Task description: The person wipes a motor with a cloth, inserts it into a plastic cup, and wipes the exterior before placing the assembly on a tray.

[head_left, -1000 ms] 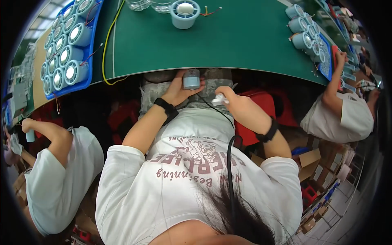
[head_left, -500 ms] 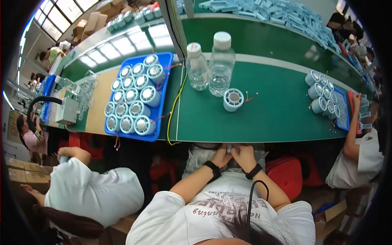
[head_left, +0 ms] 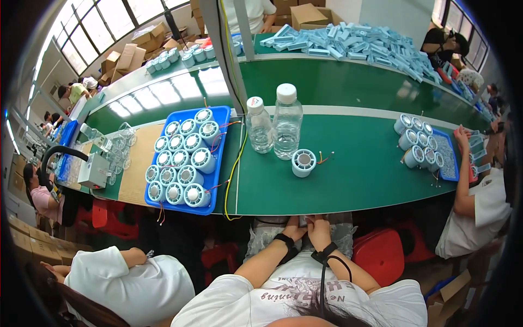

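Note:
My left hand [head_left: 294, 229] and my right hand [head_left: 319, 231] are close together in my lap, just below the table's front edge. Their fingers curl inward around a small pale piece [head_left: 303, 221] that is mostly hidden, too small to name. A clear plastic bag [head_left: 262, 235] lies under and around them. On the table ahead stands a single light-blue round motor housing [head_left: 304, 163] with a silver disc on top and thin wires trailing right.
Two clear bottles [head_left: 287, 125] with white caps stand behind the housing. To the left, a blue tray [head_left: 225, 122] holds several similar housings, beside a yellow cable [head_left: 235, 180]. More housings [head_left: 414, 139] stand right. Co-workers sit on both sides; a red stool [head_left: 379, 256] is at my right.
The whole view has tilted up, so the table and its things sit lower in the picture. My hands remain together below the table edge. The left co-worker's forearm has lowered.

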A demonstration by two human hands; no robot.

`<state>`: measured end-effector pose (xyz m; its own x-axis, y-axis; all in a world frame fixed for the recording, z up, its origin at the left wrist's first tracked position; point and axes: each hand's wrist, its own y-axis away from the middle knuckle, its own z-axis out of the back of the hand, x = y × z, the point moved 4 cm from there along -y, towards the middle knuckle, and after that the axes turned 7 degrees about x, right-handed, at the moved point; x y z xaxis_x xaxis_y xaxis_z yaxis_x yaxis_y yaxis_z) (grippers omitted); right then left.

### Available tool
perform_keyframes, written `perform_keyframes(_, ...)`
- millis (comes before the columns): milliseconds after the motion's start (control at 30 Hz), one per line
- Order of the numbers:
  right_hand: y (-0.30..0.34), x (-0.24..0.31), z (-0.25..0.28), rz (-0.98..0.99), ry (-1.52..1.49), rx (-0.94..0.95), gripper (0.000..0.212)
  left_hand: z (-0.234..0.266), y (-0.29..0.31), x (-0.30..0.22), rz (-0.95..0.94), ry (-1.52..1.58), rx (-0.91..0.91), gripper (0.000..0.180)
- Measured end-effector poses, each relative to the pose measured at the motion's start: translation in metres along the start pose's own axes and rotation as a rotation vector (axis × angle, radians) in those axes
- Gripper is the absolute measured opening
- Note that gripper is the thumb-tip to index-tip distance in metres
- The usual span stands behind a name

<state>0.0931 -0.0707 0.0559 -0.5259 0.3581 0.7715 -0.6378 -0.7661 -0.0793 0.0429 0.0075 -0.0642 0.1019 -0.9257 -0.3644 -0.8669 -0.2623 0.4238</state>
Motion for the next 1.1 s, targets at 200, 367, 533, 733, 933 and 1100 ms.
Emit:
perform_keyframes(200,-0.009,-0.040,-0.009,-0.209,-0.475,0.021,0.022,0.006,-0.002,0.008,0.068,-0.076,-0.071,0.048)
perform_keyframes(367,-0.011,-0.022,0.010,-0.247,-0.367,0.058,0.024,0.001,-0.002,0.016,0.055,-0.124,0.011,0.046)
perform_keyframes(533,0.004,0.009,0.015,0.050,0.261,0.075,0.020,0.008,0.002,0.021,0.050,-0.135,0.018,0.040)
perform_keyframes(733,0.007,0.011,0.015,0.209,0.370,0.051,0.014,-0.006,0.003,0.017,0.068,-0.087,0.019,0.039)
perform_keyframes(933,-0.002,-0.009,0.007,-0.262,-0.105,0.130,0.013,-0.011,0.015,0.011,0.062,-0.135,0.028,0.035)
perform_keyframes(1100,-0.007,-0.076,-0.017,-0.156,-0.044,-0.035,0.035,0.000,0.006,0.014,0.046,-0.040,0.060,0.032)
